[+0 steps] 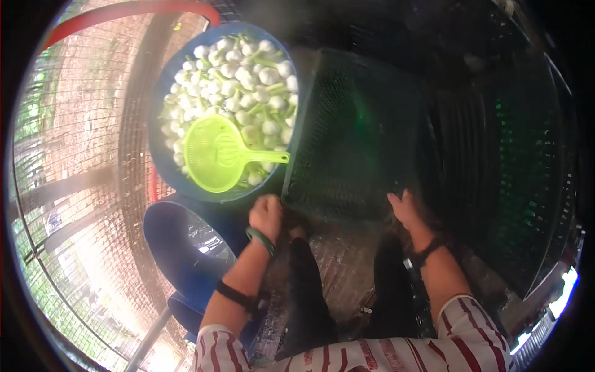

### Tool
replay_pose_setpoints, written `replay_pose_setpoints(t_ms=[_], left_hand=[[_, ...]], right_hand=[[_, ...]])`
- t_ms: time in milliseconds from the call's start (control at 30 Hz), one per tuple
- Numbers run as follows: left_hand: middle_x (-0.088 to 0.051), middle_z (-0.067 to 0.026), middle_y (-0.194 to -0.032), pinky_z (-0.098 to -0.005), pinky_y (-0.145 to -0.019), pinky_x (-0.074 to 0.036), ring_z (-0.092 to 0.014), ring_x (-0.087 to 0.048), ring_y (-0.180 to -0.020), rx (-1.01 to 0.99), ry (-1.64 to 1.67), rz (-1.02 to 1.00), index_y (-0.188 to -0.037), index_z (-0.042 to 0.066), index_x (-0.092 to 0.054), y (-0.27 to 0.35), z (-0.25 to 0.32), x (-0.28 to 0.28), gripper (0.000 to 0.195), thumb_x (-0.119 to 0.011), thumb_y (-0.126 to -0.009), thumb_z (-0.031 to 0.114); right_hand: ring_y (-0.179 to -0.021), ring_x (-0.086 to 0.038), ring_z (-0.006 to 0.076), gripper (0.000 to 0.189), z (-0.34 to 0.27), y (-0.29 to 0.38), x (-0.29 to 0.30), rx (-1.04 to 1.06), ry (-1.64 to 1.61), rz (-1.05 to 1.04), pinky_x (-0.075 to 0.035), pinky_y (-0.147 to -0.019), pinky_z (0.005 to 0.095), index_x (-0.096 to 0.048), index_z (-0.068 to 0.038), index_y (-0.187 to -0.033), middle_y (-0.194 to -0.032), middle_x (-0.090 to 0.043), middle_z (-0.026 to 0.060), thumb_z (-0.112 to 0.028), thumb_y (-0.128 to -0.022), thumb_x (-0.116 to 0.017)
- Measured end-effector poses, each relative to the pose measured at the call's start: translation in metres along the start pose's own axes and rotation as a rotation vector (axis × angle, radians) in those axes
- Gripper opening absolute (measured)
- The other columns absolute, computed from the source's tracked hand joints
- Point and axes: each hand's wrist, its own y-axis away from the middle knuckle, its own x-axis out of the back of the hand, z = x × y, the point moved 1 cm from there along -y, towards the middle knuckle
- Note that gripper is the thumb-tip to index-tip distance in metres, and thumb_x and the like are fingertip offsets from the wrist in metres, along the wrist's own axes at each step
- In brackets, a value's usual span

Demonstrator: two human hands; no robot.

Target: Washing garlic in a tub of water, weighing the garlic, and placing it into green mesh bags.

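Note:
A dark plastic mesh crate point(344, 139) stands on the floor in front of me, its inside mostly in shadow. My left hand point(266, 215) is at its near left corner with the fingers curled; whether they grip the rim is unclear. At the near right corner is my right hand point(407, 211), thumb apart from the fingers, part of it lost in the dark. Beyond my left hand is a blue round tub point(162, 169) full of white bulbs with green stems point(241, 74), which look like trimmed garlic. On these bulbs rests a lime-green plastic strainer point(214, 153), its handle pointing right towards the crate.
A second blue container point(167, 237) with a shiny inside stands left of my left forearm. Wire mesh fencing point(88, 116) runs along the left, with a red curved bar point(139, 8) above. Dark green slatted crates point(520, 186) are at the right. The wooden floor point(346, 265) looks wet.

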Motion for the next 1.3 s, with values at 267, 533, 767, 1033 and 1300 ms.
replay_pose_setpoints(t_ms=[267, 533, 767, 1033, 1300], left_hand=[[-0.060, -0.0184, -0.093, -0.0417, -0.072, -0.043, -0.029, -0.060, -0.081, 0.408, 0.255, 0.173, -0.113, -0.003, -0.048, -0.169, -0.033, -0.015, 0.071, -0.042, -0.080, 0.059], [-0.059, -0.0187, -0.071, -0.0343, -0.040, -0.040, -0.022, -0.053, -0.048, 0.398, 0.491, 0.493, -0.097, -0.002, -0.052, -0.128, -0.016, -0.003, 0.038, -0.062, -0.080, 0.030], [-0.052, -0.0187, -0.116, -0.0402, -0.087, -0.041, -0.033, -0.052, -0.105, 0.485, -1.016, 0.248, -0.128, 0.002, -0.034, -0.071, 0.088, 0.131, 0.055, -0.036, -0.088, 0.041], [-0.051, -0.0190, -0.118, -0.0372, -0.088, -0.042, -0.025, -0.052, -0.107, 0.635, -0.786, 0.282, -0.138, 0.005, -0.003, -0.175, 0.081, 0.158, 0.085, -0.056, -0.076, 0.031], [-0.046, -0.0235, -0.119, -0.0365, -0.088, -0.042, -0.028, -0.049, -0.108, 0.567, -0.640, 0.249, -0.139, 0.016, -0.007, -0.249, 0.001, 0.083, 0.084, -0.060, -0.074, 0.027]], right_hand=[[-0.113, -0.045, 0.0313, 0.048, 0.060, 0.036, 0.017, 0.510, 0.368, 0.060, -0.036, -0.094, 0.0362, -0.046, -0.006, -0.120, -0.122, -0.047, 0.0175, -0.025, -0.078, -0.059], [-0.094, -0.056, 0.0302, 0.039, 0.066, 0.095, 0.071, 0.273, 0.286, -0.044, -0.044, -0.081, 0.0375, -0.052, -0.008, -0.114, -0.100, -0.059, 0.0161, -0.024, -0.078, -0.058], [-0.097, -0.054, 0.0313, 0.038, -0.052, 0.084, 0.069, 0.542, 0.364, -0.088, -0.043, -0.084, 0.0374, -0.052, -0.008, -0.113, -0.106, -0.057, 0.0161, -0.023, -0.079, -0.057], [-0.107, -0.048, 0.0318, 0.039, -0.193, 0.042, 0.048, 0.683, 0.430, 0.049, -0.038, -0.091, 0.0369, -0.049, -0.007, -0.115, -0.115, -0.051, 0.0166, -0.022, -0.080, -0.056], [-0.125, -0.029, 0.0347, 0.066, -0.305, -0.039, -0.088, 0.672, 0.321, 0.029, -0.026, -0.102, 0.0363, -0.022, 0.001, -0.133, -0.134, -0.029, 0.0238, -0.032, -0.083, -0.051]])
